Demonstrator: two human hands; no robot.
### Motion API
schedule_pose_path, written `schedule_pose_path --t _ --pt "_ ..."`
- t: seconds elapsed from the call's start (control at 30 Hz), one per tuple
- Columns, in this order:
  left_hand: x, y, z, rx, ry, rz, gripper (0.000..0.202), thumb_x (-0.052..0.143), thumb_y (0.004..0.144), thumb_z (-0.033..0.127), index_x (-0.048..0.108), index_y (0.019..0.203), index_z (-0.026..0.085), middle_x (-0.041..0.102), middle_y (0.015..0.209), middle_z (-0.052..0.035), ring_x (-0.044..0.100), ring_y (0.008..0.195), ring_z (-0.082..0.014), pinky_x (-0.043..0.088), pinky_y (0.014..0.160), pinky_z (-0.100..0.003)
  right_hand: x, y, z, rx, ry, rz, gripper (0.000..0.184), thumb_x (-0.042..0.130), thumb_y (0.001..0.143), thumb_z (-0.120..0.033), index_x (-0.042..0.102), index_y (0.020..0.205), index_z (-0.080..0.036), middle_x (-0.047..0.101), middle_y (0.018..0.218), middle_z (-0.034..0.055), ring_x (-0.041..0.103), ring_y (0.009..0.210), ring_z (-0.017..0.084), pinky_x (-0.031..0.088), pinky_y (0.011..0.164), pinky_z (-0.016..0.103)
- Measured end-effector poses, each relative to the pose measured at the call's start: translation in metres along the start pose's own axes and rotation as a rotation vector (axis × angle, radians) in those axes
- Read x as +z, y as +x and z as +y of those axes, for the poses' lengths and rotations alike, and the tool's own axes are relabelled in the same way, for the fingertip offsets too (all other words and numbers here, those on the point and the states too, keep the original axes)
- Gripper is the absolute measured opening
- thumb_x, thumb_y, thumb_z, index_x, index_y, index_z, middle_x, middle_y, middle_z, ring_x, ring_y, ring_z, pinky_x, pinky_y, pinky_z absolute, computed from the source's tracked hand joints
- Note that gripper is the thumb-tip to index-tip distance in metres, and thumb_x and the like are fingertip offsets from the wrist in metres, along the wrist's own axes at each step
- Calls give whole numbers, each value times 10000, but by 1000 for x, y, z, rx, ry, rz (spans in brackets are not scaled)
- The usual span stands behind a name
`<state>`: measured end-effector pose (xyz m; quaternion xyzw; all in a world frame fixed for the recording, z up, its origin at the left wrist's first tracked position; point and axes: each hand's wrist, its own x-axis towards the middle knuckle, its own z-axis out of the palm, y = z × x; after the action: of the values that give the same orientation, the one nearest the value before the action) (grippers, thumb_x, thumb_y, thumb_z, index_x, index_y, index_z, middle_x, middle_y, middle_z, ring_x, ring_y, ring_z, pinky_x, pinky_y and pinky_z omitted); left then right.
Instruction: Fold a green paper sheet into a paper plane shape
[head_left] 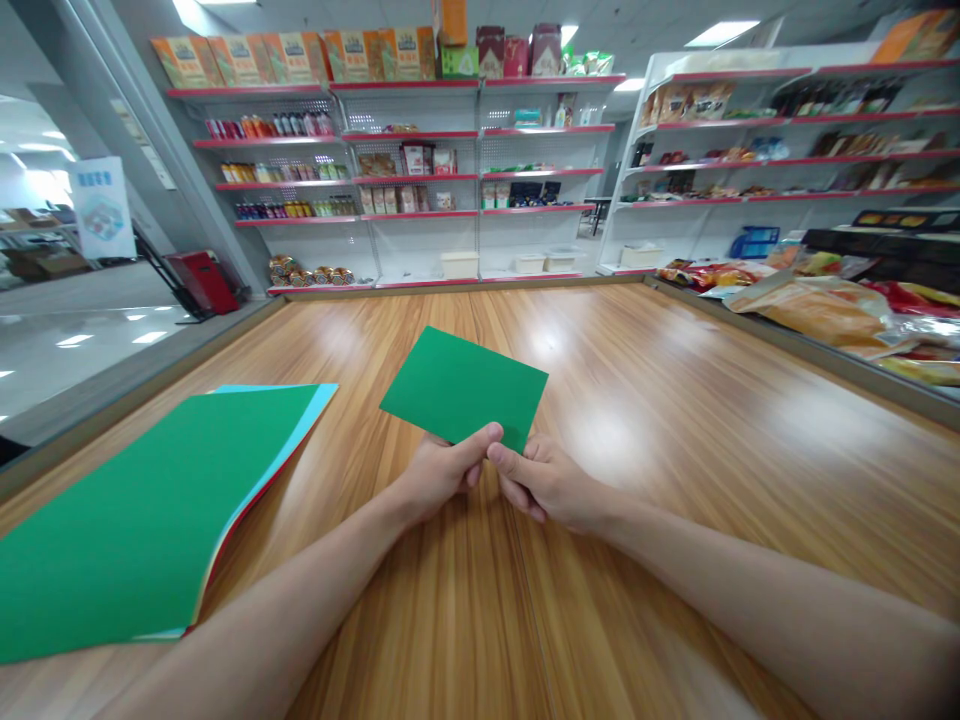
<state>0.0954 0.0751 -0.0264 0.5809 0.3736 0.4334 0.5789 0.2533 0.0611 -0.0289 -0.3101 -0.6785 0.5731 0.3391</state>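
Observation:
A small rectangular piece of green paper (465,385) is held up over the table, tilted, its near corner toward me. My left hand (442,472) pinches its near edge, thumb on top and fingers underneath. Beside it, my right hand (551,482) grips the same corner region, its thumb tip close to the left one. The undersides of the fingers are partly hidden. To the left lies a stack of large coloured paper sheets (165,500), green on top, with light blue and red edges showing beneath.
The wood-grain table (675,480) has a raised dark rim (450,287). Beyond its right edge are packaged snacks (817,305). Store shelves (405,178) with boxes and bottles stand behind. A red cart-like object (204,280) is on the floor at left.

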Motion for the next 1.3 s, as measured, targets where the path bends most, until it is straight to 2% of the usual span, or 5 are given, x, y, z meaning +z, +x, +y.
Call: schedule_pose_path --t 0.47,0.67,0.97,1.07,1.3 --pt "-29 16 6 214 -279 345 726 576 765 672 299 307 181 228 268 54 237 262 -38 127 336 -208 -11 -5 4 7 135 17 574 481 913 -505 469 450 -167 379 328 -51 308 304 55 205 386 241" --pt "-25 14 1 238 -230 318 735 482 804 706 334 312 181 240 275 44 257 270 -52 139 355 -227 -12 -8 8 -50 293 112 543 531 897 -381 484 401 -165 402 309 -30 327 301 68 181 382 255" --pt "-20 8 -3 91 -97 147 633 504 831 644 511 438 147 408 355 18 347 335 -61 192 377 -212 -13 -3 3 -24 532 408 493 624 822 -426 470 424 -178 389 320 -38 314 327 70 180 417 264" --pt "-19 3 -2 -11 -88 -65 479 599 802 534 635 547 130 515 410 -7 421 361 -79 237 372 -203 -15 0 -1 -9 616 460 515 626 798 -474 436 413 -190 344 294 -47 281 316 72 167 410 266" --pt "-16 0 5 -68 -81 -434 369 630 773 450 711 648 112 622 542 -60 518 442 -109 331 400 -209 -9 -3 4 61 189 117 582 522 855 -588 516 453 -166 488 420 -4 414 412 93 275 465 261"
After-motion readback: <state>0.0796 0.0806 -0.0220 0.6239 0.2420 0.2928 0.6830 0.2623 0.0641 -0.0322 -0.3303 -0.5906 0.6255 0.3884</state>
